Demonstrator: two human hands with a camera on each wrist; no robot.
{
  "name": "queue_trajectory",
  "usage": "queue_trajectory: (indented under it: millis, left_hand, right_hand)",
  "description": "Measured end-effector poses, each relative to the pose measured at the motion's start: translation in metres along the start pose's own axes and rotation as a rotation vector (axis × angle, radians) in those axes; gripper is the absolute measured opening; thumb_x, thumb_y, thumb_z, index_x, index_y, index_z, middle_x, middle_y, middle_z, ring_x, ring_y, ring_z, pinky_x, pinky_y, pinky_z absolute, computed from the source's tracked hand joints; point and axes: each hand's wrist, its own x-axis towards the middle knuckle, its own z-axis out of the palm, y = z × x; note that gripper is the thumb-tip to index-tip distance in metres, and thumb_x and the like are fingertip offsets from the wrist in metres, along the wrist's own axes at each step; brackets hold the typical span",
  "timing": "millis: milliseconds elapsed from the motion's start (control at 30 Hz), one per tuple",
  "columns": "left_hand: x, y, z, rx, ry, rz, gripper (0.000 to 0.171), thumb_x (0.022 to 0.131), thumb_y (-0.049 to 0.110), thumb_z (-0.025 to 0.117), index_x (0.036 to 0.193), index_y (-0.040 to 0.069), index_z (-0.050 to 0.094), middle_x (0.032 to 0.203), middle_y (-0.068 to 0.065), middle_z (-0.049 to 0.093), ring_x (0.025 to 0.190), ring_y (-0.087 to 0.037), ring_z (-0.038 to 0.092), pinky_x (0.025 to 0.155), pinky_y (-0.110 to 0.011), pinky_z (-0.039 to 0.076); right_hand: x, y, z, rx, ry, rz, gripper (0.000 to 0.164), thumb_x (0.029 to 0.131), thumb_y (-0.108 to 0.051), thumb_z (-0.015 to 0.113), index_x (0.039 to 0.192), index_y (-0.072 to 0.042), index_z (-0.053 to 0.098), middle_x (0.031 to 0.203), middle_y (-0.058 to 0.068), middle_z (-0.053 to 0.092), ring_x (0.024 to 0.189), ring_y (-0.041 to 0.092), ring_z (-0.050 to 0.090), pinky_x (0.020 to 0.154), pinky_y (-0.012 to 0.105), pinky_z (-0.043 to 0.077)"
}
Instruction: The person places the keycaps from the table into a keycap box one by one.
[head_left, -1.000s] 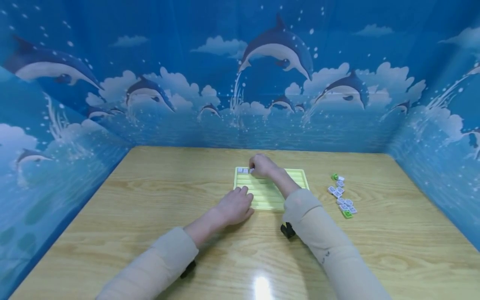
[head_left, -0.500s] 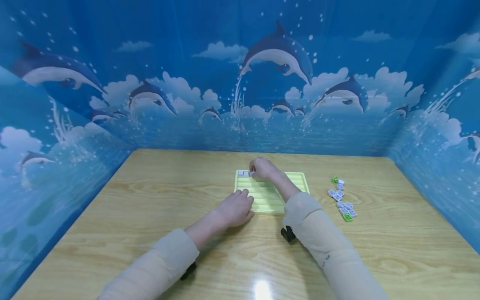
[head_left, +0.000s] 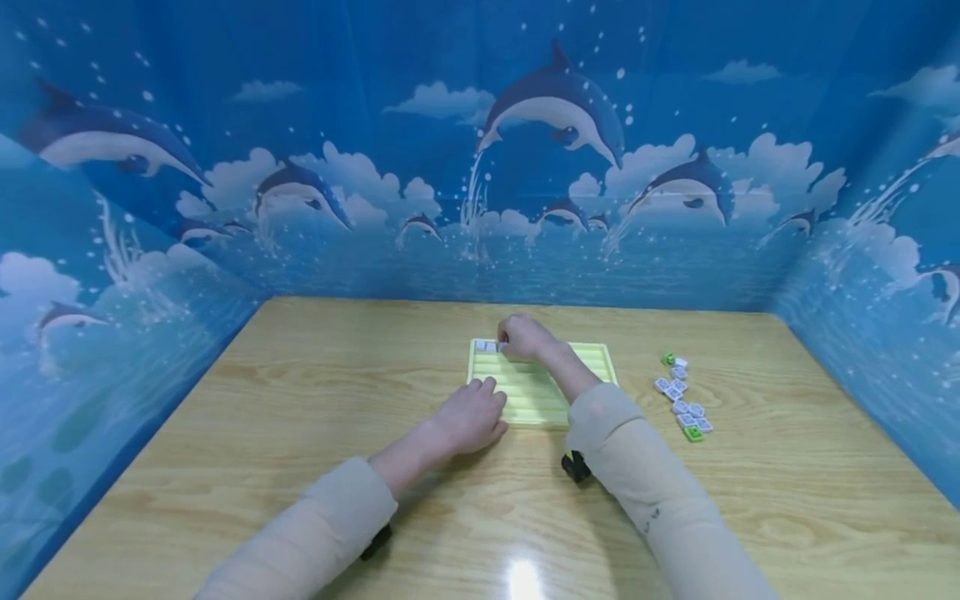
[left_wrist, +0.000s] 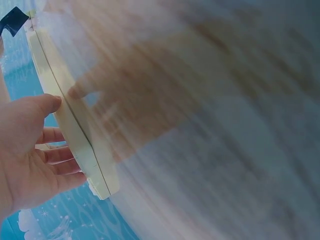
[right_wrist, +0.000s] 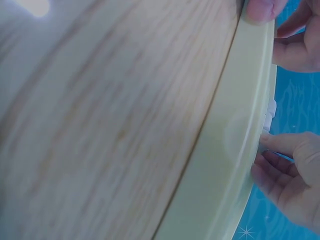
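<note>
A pale yellow-green tray (head_left: 536, 408) with ridged rows lies on the table. At its near left corner my left hand (head_left: 472, 414) grips the edge; the left wrist view has the thumb (left_wrist: 51, 103) on the outer wall and the fingers beyond the rim. My right hand (head_left: 527, 337) is over the far row, pinching a small white tile (head_left: 503, 346) between thumb and fingertips. Directly left of it, two white tiles (head_left: 486, 346) sit side by side in that row. The hand hides much of the pinched tile.
Right of the tray lie several loose white tiles (head_left: 681, 407), with a green tile (head_left: 694, 434) at the near end and a green piece (head_left: 669, 359) at the far end. Blue dolphin-print curtains (head_left: 360, 250) border the wooden table (head_left: 337, 358).
The head view has shifted slightly, so the tray appears a little lower. Both hands stay at the same places on the tray.
</note>
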Motion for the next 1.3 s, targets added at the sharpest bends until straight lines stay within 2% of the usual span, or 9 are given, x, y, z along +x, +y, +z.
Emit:
queue_trajectory:
  millis: [333, 567, 733, 1000, 1300]
  left_hand:
    - [0.0, 0.0, 0.001, -0.01, 0.009, 0.0, 0.029, 0.09, 0.034, 0.056, 0.093, 0.005, 0.058, 0.093, -0.009, 0.051, 0.083, -0.021, 0.051, 0.073, -0.03, 0.048]
    - [0.0, 0.001, 0.002, -0.028, -0.003, -0.006, 0.029, 0.09, 0.034, 0.056, 0.093, 0.005, 0.058, 0.093, -0.009, 0.05, 0.082, -0.021, 0.05, 0.072, -0.03, 0.049]
    - [0.0, 0.0, 0.0, -0.039, -0.003, -0.012, 0.029, 0.09, 0.033, 0.057, 0.093, 0.005, 0.058, 0.093, -0.009, 0.05, 0.082, -0.021, 0.051, 0.072, -0.03, 0.049]
    - [0.001, -0.001, 0.0, -0.041, -0.016, -0.007, 0.028, 0.091, 0.034, 0.056, 0.095, 0.006, 0.058, 0.095, -0.009, 0.051, 0.084, -0.02, 0.051, 0.074, -0.03, 0.049]
    - [-0.001, 0.0, -0.001, -0.047, -0.012, -0.012, 0.026, 0.091, 0.032, 0.056, 0.094, 0.007, 0.058, 0.093, -0.008, 0.051, 0.082, -0.019, 0.05, 0.071, -0.029, 0.048]
  right_hand:
    - [0.0, -0.001, 0.001, -0.016, 0.0, 0.012, 0.012, 0.084, -0.006, 0.063, 0.095, -0.005, 0.066, 0.09, 0.007, 0.063, 0.085, 0.022, 0.058, 0.072, 0.033, 0.049]
    - [-0.005, 0.0, 0.001, 0.003, -0.006, 0.04, 0.026, 0.083, -0.007, 0.063, 0.108, -0.002, 0.062, 0.099, 0.01, 0.063, 0.09, 0.024, 0.058, 0.078, 0.033, 0.05]
    - [-0.01, 0.004, -0.006, -0.009, -0.009, 0.017, 0.029, 0.082, -0.004, 0.063, 0.11, 0.0, 0.06, 0.102, 0.012, 0.062, 0.094, 0.025, 0.057, 0.082, 0.035, 0.049]
    - [-0.029, 0.018, -0.023, 0.004, -0.054, 0.019, 0.03, 0.085, -0.006, 0.063, 0.113, 0.002, 0.059, 0.109, 0.015, 0.059, 0.102, 0.029, 0.055, 0.087, 0.039, 0.046]
    - [-0.058, 0.049, -0.039, 0.02, -0.068, 0.048, 0.031, 0.088, -0.01, 0.06, 0.116, 0.004, 0.057, 0.111, 0.017, 0.058, 0.105, 0.032, 0.053, 0.089, 0.043, 0.045]
